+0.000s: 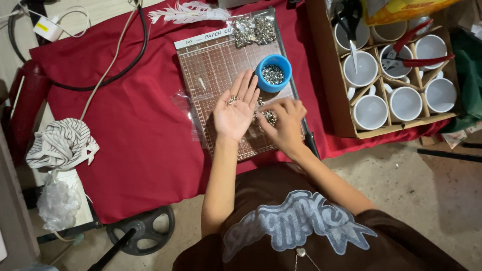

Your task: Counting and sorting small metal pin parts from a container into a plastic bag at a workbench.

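Brown shirt with a pale blue-grey printed motif, nearest the camera, soft knit; two bare forearms rise from it toward the far side.

Left hand — palm up, flat and open, fingers together and pointing far and slightly right; a few small silver beads lie loose on the palm. Forearm runs near to far, almost straight.

Right hand — palm down, fingers curled and pinched over a small heap of silver beads lying on the cutter board just right of the left hand; whether a bead is gripped cannot be told. Forearm comes in slantwise from the near right.

Paper cutter board — flat rectangle, dark red-brown gridded surface with a white header strip, long axis near to far, tilted slightly left at the far end; black blade arm along its right edge.

Blue round cup — plastic, shallow, holding silver beads, on the board just beyond the fingertips of the left hand.

Clear bags of silver beads, at the board's far right corner.

Red cloth — matte, creased, covering the low tabletop.

Cardboard box, far right, divided into cells with white mugs; red-handled pliers across them.

White feather, far edge. Striped crumpled fabric, left.
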